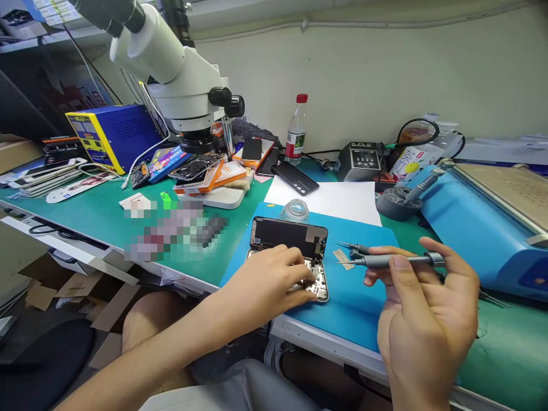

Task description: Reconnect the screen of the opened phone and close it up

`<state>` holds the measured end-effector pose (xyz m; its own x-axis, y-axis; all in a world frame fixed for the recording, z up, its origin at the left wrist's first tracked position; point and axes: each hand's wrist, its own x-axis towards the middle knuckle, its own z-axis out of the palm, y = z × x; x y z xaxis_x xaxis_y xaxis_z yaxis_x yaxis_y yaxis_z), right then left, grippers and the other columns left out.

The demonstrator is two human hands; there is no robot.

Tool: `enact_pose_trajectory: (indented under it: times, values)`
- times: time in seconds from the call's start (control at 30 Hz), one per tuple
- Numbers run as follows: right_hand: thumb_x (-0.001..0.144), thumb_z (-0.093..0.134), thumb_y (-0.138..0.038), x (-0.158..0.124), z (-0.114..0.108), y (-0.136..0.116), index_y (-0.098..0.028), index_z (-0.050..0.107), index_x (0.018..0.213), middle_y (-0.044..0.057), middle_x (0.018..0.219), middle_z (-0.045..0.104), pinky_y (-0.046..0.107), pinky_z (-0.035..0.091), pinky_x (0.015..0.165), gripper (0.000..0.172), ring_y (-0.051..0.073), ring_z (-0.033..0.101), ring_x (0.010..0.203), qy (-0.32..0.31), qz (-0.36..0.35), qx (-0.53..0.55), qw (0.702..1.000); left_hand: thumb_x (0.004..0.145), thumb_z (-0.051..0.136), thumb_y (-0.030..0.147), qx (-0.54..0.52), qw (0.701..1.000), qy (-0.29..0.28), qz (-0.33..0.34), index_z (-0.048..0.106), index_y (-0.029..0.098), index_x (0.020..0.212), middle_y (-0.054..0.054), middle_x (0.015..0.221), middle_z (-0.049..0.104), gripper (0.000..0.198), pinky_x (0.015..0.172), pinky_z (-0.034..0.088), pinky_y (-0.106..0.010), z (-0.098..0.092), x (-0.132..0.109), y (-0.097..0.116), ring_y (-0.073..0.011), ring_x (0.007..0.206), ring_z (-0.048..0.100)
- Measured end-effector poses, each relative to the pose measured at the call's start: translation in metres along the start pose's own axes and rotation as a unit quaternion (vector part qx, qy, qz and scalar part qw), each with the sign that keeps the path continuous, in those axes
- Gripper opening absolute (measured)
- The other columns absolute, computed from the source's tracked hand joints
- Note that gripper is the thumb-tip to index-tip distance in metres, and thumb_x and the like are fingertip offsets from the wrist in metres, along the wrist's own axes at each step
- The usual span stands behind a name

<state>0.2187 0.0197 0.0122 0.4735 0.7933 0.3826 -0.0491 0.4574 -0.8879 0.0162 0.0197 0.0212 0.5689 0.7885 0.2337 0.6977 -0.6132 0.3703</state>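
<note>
An opened phone (319, 285) lies on a blue mat (355, 297), its black screen panel (287, 235) folded up behind the body. My left hand (268, 282) rests on the phone's body with the fingers curled and pressed onto the exposed insides. My right hand (428, 319) is raised to the right of the phone and pinches a grey screwdriver (385, 261), its tip pointing left. A second screwdriver (355, 247) lies on the mat just behind it.
A white microscope (180, 74) stands at the back left over a pile of phones and orange boxes (214, 171). A clear glass jar (295, 210), white paper (338, 197), water bottle (296, 130), soldering station (358, 161) and blue machine (483, 222) surround the mat.
</note>
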Motion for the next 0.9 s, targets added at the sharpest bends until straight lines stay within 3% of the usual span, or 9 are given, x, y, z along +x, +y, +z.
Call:
enact_pose_trajectory:
  times: [0.1,0.33,0.5,0.6,0.73,0.87,0.9]
  values:
    - [0.093,0.078,-0.030,0.000,0.000,0.000,-0.026,0.060,0.133,0.002,0.093,0.080,0.029,0.054,0.061,0.044,0.019,0.072,0.080,0.003,0.004,0.002,1.000,0.108,0.067,0.039,0.037,0.999,-0.005,0.024,0.080,0.021,0.113,-0.003,0.106,0.073,0.023,0.082,0.050,-0.036,-0.002,0.000,0.001,-0.0213,0.096,0.066]
    - [0.092,0.079,-0.031,-0.001,0.000,-0.002,-0.026,0.061,0.132,0.003,0.092,0.080,0.029,0.053,0.062,0.045,0.020,0.072,0.082,0.007,0.019,0.000,1.000,0.098,0.079,0.039,0.040,0.998,-0.004,0.048,0.079,0.019,0.113,-0.003,0.105,0.074,0.025,0.078,0.051,-0.035,-0.006,-0.002,0.000,-0.0213,0.095,0.066]
    - [0.090,0.079,-0.032,-0.002,0.001,-0.004,-0.029,0.062,0.131,0.003,0.093,0.080,0.032,0.052,0.063,0.045,0.021,0.072,0.083,0.015,0.028,-0.009,0.999,0.107,0.068,0.035,0.019,0.998,0.034,0.058,0.080,0.017,0.101,-0.003,0.099,0.074,0.022,0.077,0.050,-0.035,0.001,-0.003,0.001,-0.0208,0.090,0.067]
    - [0.089,0.079,-0.032,-0.002,0.002,-0.005,-0.032,0.064,0.130,0.002,0.093,0.079,0.034,0.051,0.064,0.044,0.023,0.071,0.083,0.020,0.037,-0.012,0.999,0.110,0.062,0.028,-0.048,0.996,0.070,0.027,0.081,0.017,0.098,-0.004,0.100,0.076,0.025,0.079,0.051,-0.033,-0.003,-0.006,-0.001,-0.0192,0.091,0.069]
    - [0.088,0.081,-0.034,-0.001,0.001,-0.005,-0.036,0.065,0.130,0.002,0.093,0.079,0.037,0.050,0.065,0.045,0.027,0.071,0.087,0.031,0.054,-0.013,0.998,0.106,0.071,0.028,-0.206,0.964,0.161,-0.047,0.085,0.022,0.103,-0.002,0.101,0.079,0.015,0.082,0.054,-0.026,-0.043,-0.009,-0.018,-0.0148,0.091,0.072]
    - [0.086,0.083,-0.038,-0.001,0.000,-0.004,-0.039,0.067,0.129,0.002,0.093,0.079,0.038,0.050,0.064,0.046,0.029,0.073,0.094,0.038,0.065,-0.013,0.997,0.101,0.076,0.045,-0.230,0.922,0.277,-0.143,0.088,0.026,0.097,-0.001,0.089,0.080,0.023,0.069,0.049,-0.026,-0.097,0.010,-0.059,-0.0139,0.075,0.064]
    - [0.086,0.083,-0.038,0.000,0.000,-0.004,-0.040,0.067,0.129,0.002,0.094,0.079,0.038,0.050,0.064,0.045,0.029,0.073,0.095,0.039,0.067,-0.015,0.997,0.099,0.076,0.049,-0.229,0.923,0.270,-0.153,0.089,0.025,0.099,-0.002,0.088,0.079,0.027,0.065,0.047,-0.026,-0.105,0.020,-0.071,-0.0133,0.071,0.061]
